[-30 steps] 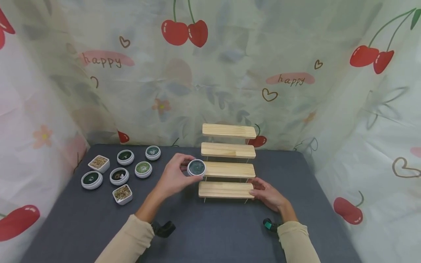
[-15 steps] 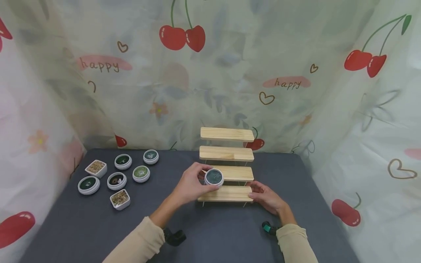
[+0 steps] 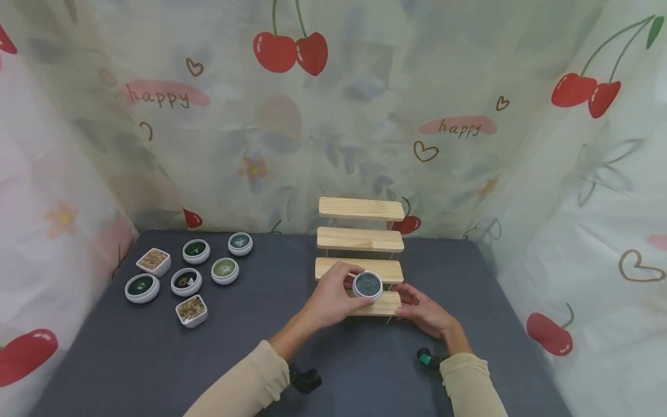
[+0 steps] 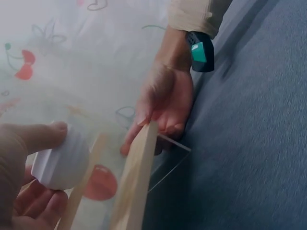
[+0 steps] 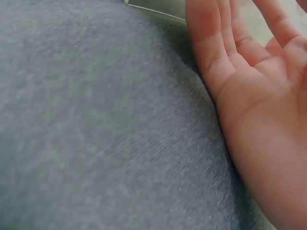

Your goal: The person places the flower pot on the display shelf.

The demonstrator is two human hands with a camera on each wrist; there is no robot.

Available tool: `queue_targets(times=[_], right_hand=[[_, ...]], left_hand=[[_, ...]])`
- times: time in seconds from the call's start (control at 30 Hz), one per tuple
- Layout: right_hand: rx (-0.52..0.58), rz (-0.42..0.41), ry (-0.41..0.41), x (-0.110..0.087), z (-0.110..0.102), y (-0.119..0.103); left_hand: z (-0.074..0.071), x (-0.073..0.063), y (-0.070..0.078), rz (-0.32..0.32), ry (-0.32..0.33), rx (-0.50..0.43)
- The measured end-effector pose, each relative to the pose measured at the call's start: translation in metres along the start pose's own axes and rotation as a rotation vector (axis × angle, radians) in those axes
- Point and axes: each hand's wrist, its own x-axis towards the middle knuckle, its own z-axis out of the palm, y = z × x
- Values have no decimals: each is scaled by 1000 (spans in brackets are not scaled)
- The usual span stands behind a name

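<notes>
My left hand (image 3: 333, 296) pinches a small round white dish (image 3: 367, 285) with a dark green inside, thumb on the near side and fingers behind. It hangs over the right part of the lowest board of a four-step wooden display stand (image 3: 359, 238). In the left wrist view the white dish (image 4: 64, 160) shows its ribbed side and hides part of a board. My right hand (image 3: 426, 311) holds the right end of the lowest board (image 4: 136, 179), thumb on the edge and fingers behind and below. In the right wrist view, the right palm (image 5: 261, 115) lies close along the dark cloth.
Several round white dishes stand at the left, among them a light green one (image 3: 224, 270) and a dark one (image 3: 142, 288). Two square dishes hold grainy bits, one behind (image 3: 154, 262), one in front (image 3: 191, 311). A printed curtain (image 3: 333, 116) encloses the dark table (image 3: 130, 359).
My left hand has carried the round dish rightward, from the stand's left side to over the lowest board's right part. The right hand stays at the board's end.
</notes>
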Motion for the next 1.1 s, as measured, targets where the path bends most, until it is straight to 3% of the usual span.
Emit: queue_targets(times=[0.2,0.4,0.67,0.97,1.1], right_hand=[[33,-36,-70,-2,2,-3],[66,-58,-81,-3,-1,-2],[67,-69,-86,-4,-2,0],[77,-87,-92,-5,0,1],[73,-83,-87,-6,0,1]], left_hand=[[14,2,1,7,-16,16],[29,4,-1,-7,-6,36],[47,1,-2,-28,61,123],[61,-5,-1,-35,106,156],[65,-7,-3,-58,128,128]])
